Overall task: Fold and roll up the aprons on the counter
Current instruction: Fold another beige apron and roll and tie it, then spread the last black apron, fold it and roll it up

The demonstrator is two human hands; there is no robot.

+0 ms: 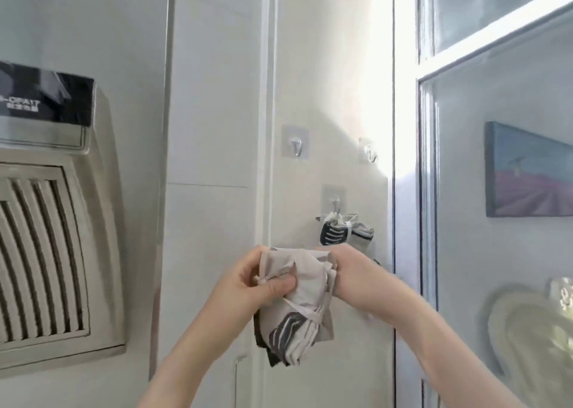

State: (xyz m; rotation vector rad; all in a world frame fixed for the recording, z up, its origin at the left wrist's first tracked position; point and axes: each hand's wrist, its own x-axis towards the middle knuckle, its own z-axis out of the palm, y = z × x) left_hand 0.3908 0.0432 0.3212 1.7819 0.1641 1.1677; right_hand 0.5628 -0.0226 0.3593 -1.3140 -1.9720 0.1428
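Both hands hold a rolled-up apron (297,296) up in the air by the wall. The left hand (263,280) pinches its tie. The right hand (350,271) grips its top. Another apron (344,232) hangs on a hook (335,203).

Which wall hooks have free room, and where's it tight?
Free: upper left hook, bare wall round it, and upper right hook beside the white frame. Crowded: lower hook already carries a hung apron roll, just above the held apron roll gripped by left hand and right hand.
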